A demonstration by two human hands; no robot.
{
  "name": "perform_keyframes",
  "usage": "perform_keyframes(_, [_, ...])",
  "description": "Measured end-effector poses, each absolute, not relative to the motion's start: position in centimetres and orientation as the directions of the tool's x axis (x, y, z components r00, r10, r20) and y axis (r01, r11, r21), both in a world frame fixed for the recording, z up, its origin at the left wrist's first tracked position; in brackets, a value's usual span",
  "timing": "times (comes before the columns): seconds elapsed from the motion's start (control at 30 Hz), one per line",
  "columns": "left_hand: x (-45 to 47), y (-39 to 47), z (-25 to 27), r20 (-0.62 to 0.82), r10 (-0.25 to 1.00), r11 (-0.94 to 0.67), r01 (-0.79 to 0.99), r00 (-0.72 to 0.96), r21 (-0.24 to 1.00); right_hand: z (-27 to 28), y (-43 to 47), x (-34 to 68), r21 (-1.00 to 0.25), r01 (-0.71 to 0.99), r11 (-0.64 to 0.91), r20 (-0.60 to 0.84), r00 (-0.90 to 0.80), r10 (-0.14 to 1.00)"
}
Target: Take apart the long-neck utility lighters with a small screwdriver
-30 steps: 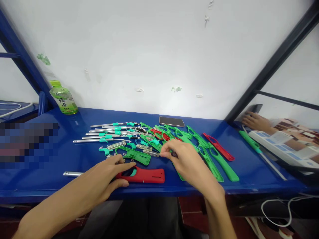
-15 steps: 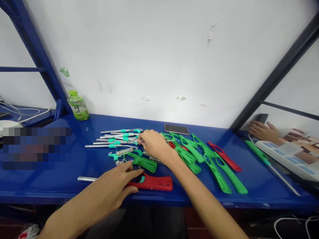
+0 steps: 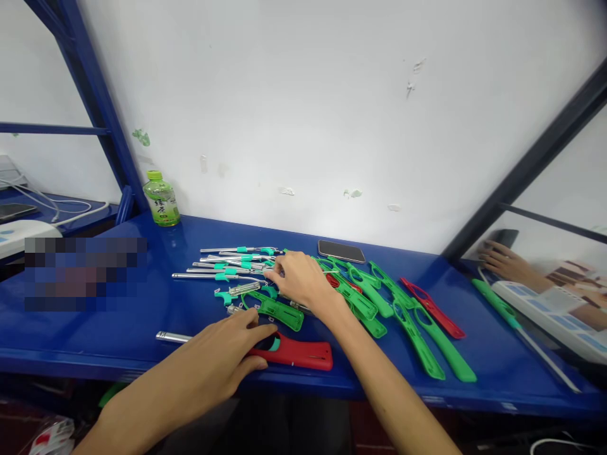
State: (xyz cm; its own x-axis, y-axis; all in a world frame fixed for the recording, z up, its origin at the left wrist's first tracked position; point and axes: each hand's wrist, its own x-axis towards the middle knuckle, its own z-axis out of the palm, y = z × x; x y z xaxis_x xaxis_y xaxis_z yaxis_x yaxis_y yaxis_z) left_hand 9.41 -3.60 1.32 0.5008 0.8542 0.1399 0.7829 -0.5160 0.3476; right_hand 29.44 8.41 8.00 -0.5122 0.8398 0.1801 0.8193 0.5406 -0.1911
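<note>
My left hand [image 3: 230,351] is closed around the front part of a red stick lighter [image 3: 303,355] lying near the table's front edge. Its silver barrel [image 3: 171,337] sticks out to the left of the hand, and a teal trigger shows in its opening. My right hand [image 3: 303,278] is over the middle of the parts pile with fingers pinched together; what they hold, if anything, is hidden. Left of it lie several metal lighter barrels with teal triggers [image 3: 226,276]. A green half shell [image 3: 279,311] and a clear fuel tank [image 3: 244,289] lie between my hands.
Green shell halves [image 3: 446,341] and a red one [image 3: 434,308] spread over the right side. A phone [image 3: 341,251] and a green-capped bottle [image 3: 162,201] stand or lie near the wall. At right are a complete green lighter [image 3: 496,296], a white power strip and another person's hand [image 3: 505,258].
The view has shifted slightly, so things appear a little further right. My right hand's fingertips have moved slightly toward me and left over the parts. My left hand stays on the red lighter.
</note>
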Motion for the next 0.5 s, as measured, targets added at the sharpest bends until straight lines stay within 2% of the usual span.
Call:
perform_keyframes(0.1, [9.4, -3.9, 1.5, 0.135, 0.842, -0.537, 0.792, 0.522, 0.29, 9.1, 7.2, 30.7, -0.21, 0.832, 0.514, 0.214, -0.474, 0.854])
perform_keyframes(0.23, [9.6, -4.5, 2.5, 0.244, 0.785, -0.611, 0.777, 0.569, 0.152, 10.6, 2.4, 34.7, -0.277, 0.829, 0.485, 0.219, -0.437, 0.872])
perform_keyframes(0.33, [10.3, -4.6, 3.8, 0.369, 0.714, -0.658, 0.75, 0.595, 0.062, 10.7, -1.9, 38.1, -0.565, 0.732, 0.381, 0.099, -0.399, 0.912])
perform_keyframes(0.4, [11.1, -4.5, 4.7, 0.452, 0.64, -0.701, 0.713, 0.621, 0.013, 10.3, -3.8, 39.8, -0.664, 0.681, 0.31, 0.002, -0.413, 0.911])
perform_keyframes(0.5, [12.1, -4.2, 5.5, 0.582, 0.534, -0.698, 0.708, 0.614, -0.106, 9.9, -4.7, 41.5, -0.779, 0.591, 0.21, -0.062, -0.406, 0.912])
